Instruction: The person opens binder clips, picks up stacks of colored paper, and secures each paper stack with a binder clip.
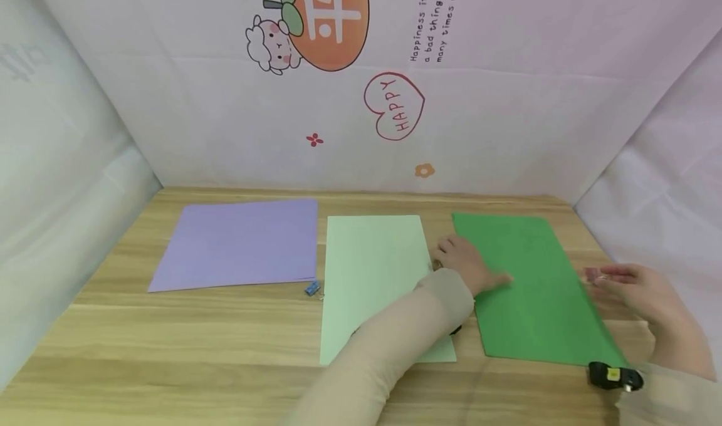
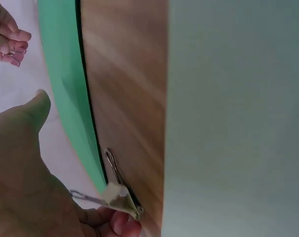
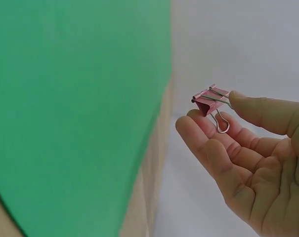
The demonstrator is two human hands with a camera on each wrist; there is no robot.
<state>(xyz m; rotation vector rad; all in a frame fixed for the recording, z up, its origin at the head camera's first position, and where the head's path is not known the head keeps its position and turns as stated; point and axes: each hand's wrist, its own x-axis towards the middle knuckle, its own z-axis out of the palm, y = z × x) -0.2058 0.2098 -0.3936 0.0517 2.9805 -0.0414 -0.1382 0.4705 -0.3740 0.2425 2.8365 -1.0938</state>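
My right hand [image 1: 640, 291] pinches a pink binder clip [image 3: 211, 101] by its wire handles, thumb on one side and fingers on the other. It is beside the right edge of the dark green paper [image 1: 524, 288]. My left hand [image 1: 465, 263] reaches over the gap between that paper and the pale green sheet [image 1: 372, 257]. Its thumb is spread away toward the dark green paper. In the left wrist view, its fingertips touch a pale binder clip [image 2: 124, 203] with silver handles, low in that gap; part of it is hidden.
Purple paper [image 1: 242, 244] lies at the left of the wooden table [image 1: 186, 344]. A small blue binder clip [image 1: 313, 287] sits near its lower right corner. White printed cloth [image 1: 225, 131] hangs behind the table and at both sides.
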